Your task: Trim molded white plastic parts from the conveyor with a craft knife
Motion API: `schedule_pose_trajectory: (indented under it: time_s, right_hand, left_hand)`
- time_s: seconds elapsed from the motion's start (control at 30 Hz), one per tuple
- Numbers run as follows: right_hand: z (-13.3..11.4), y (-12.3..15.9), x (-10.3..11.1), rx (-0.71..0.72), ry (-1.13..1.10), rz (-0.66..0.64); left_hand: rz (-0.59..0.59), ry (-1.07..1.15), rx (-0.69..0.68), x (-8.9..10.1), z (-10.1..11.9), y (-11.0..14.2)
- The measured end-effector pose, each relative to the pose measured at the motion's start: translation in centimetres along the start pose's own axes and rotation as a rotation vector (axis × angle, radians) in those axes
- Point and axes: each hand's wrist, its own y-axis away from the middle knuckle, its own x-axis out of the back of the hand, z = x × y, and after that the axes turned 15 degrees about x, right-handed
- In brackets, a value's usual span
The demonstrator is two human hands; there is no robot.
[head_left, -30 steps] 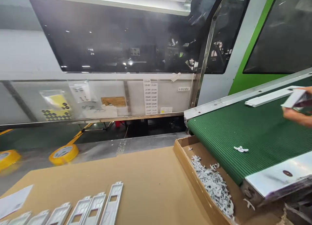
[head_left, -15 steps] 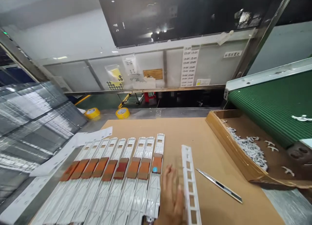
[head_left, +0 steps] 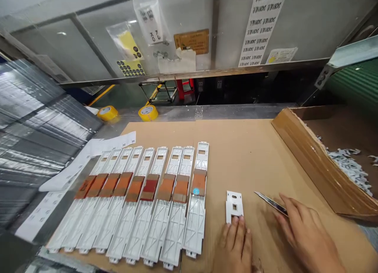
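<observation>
A white plastic strip with square cut-outs (head_left: pixel 234 206) lies on the brown cardboard. My left hand (head_left: pixel 236 247) holds it down, its fingers together over the near part and hiding that end. To the right, a utility knife (head_left: pixel 270 202) points up and left, its blade tip close to the cardboard. The thumb and fingers of my right hand (head_left: pixel 308 235) are closed around the knife's rear part, which they cover. Left of my hands, several long white ribbed plastic parts (head_left: pixel 195 225) lie side by side, each with an orange-brown block (head_left: pixel 180 188) across its middle.
An open cardboard box (head_left: pixel 307 162) with small white pieces stands at the right. Two yellow tape rolls (head_left: pixel 148 112) sit at the back edge. A white label strip (head_left: pixel 59 178) runs along the left, beside a grey plastic-covered stack (head_left: pixel 38 123). A clear panel hangs behind.
My left hand has come down onto the perforated white strip. My right hand has entered from the right and taken hold of the utility knife. The view has tilted down and nearer.
</observation>
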Motion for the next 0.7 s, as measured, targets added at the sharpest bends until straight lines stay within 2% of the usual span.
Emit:
schedule_pose_trajectory:
  time_s: [0.07, 0.13, 0.27, 0.47, 0.6, 0.7]
  right_hand:
    - [1.1, 0.1, -2.0, -0.061, 0.041, -0.033]
    - [1.3, 0.5, -3.0, -0.064, 0.028, -0.064]
    - [-0.3, 1.6, -2.5, -0.061, -0.019, -0.094]
    - [-3.3, 0.7, -0.1, 0.114, -0.063, -0.123]
    - [-3.8, -0.2, -0.3, 0.115, -0.126, -0.208]
    - [-3.4, 0.2, -0.8, 0.168, -0.164, -0.246]
  left_hand:
    - [-0.017, -0.001, 0.09, 0.0, 0.5, 0.3]
    - [-0.068, -0.013, 0.176, -0.1, 1.0, 0.7]
    - [-0.111, -0.034, 0.238, -0.3, 1.6, 1.2]
    - [0.06, 0.0, 0.278, -0.7, 2.0, 0.7]
    - [0.143, 0.075, 0.327, -1.0, 2.3, 0.2]
    - [0.207, 0.087, 0.349, -1.3, 2.5, -0.1]
